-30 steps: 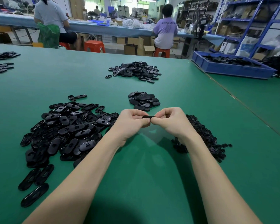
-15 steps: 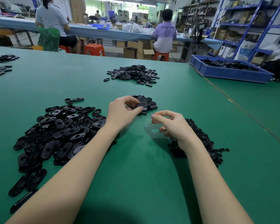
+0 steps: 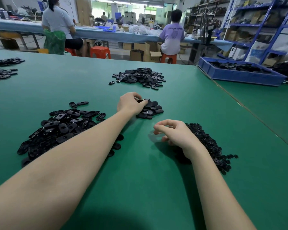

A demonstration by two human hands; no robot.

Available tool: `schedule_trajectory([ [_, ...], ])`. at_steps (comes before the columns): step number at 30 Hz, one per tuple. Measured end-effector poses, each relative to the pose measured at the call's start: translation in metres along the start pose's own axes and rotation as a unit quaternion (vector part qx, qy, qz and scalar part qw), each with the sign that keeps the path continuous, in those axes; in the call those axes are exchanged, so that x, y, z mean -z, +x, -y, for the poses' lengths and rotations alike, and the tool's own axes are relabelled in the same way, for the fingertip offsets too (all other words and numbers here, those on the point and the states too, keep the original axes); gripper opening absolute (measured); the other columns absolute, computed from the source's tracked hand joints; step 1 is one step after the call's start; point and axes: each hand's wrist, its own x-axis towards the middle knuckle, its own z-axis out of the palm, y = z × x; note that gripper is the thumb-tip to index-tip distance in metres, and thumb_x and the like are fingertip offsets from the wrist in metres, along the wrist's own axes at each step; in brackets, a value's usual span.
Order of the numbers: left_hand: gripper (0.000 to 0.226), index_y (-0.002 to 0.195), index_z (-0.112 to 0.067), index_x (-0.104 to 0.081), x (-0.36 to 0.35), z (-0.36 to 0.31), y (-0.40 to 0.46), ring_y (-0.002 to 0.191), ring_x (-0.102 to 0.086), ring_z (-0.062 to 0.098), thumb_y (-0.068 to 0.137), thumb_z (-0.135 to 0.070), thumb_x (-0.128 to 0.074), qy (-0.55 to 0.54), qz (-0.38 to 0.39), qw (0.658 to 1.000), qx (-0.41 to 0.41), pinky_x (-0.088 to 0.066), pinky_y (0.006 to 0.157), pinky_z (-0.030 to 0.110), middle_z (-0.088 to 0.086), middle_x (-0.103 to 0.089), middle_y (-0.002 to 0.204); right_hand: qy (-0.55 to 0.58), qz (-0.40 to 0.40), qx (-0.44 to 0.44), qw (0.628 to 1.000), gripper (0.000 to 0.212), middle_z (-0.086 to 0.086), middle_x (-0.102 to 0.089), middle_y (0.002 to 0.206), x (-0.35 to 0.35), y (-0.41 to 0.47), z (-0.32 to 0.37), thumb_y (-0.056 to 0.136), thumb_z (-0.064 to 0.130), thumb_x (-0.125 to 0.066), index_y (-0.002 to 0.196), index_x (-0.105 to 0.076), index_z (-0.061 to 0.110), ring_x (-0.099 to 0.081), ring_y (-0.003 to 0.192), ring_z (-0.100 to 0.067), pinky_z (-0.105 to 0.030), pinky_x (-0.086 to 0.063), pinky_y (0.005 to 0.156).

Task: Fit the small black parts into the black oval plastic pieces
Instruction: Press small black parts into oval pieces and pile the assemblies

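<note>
Since a second ago, parted: left hand (image 3: 130, 103) now out at the small heap of finished black oval plastic pieces (image 3: 152, 109) mid-bench, fingers pinching one black oval piece (image 3: 142, 100) atop it. Right hand (image 3: 175, 134) beside the pile of small black parts (image 3: 208, 143), fingers loosely curled, holding nothing. Large heap of unfitted black ovals (image 3: 60, 127) toward the left edge of the green bench (image 3: 140, 180).

Factory assembly hall: long green table (image 3: 173, 188) bearing heaps of black oval pieces (image 3: 60, 128), blue parts bin (image 3: 239, 75), seated workers (image 3: 172, 32) on red stools (image 3: 100, 52), cardboard boxes (image 3: 150, 53), blue storage racks (image 3: 263, 22).
</note>
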Motion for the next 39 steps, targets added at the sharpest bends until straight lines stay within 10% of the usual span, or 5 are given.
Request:
schedule_trajectory([
  [8,0.012,0.093,-0.031,-0.074,0.048,0.013,-0.064,0.081,-0.061,-0.002,0.093,-0.037,-0.064,-0.051,0.043,0.996,-0.063,-0.041,0.068,0.015,-0.017,-0.071,0.089,-0.048,0.016,0.014,0.999,0.010,0.010,-0.078,0.083,-0.004,-0.001,0.002,0.090,0.034,-0.072,0.093,-0.073,0.025,-0.059,0.053,-0.003,-0.023,-0.042,0.064],
  [17,0.048,0.090,-0.030,-0.074,0.102,0.032,-0.088,0.071,-0.065,-0.002,0.088,0.005,-0.042,0.080,0.123,0.977,-0.157,-0.046,0.063,0.007,-0.011,-0.073,0.088,-0.179,0.046,0.046,0.982,0.008,0.013,-0.077,0.080,-0.012,-0.003,0.003,0.089,0.034,-0.070,0.091,-0.071,0.027,-0.059,0.054,-0.001,-0.022,-0.045,0.063],
  [28,0.015,0.098,-0.036,-0.078,0.120,0.052,-0.081,0.092,-0.060,0.000,0.083,-0.031,-0.079,0.201,0.225,0.949,-0.096,-0.040,0.084,0.016,-0.019,-0.068,0.097,-0.222,0.037,0.051,0.973,0.010,0.019,-0.076,0.080,-0.015,0.001,0.001,0.089,0.041,-0.068,0.089,-0.073,0.031,-0.058,0.062,0.002,-0.026,-0.048,0.071],
  [39,0.010,0.079,-0.034,-0.075,0.114,0.050,-0.083,0.082,-0.057,-0.006,0.078,-0.028,-0.083,0.169,0.172,0.965,-0.105,-0.039,0.066,0.010,-0.019,-0.066,0.084,-0.200,0.051,0.047,0.977,0.010,0.017,-0.076,0.080,-0.013,-0.001,0.002,0.090,0.039,-0.069,0.091,-0.073,0.030,-0.058,0.055,0.004,-0.025,-0.045,0.069],
])
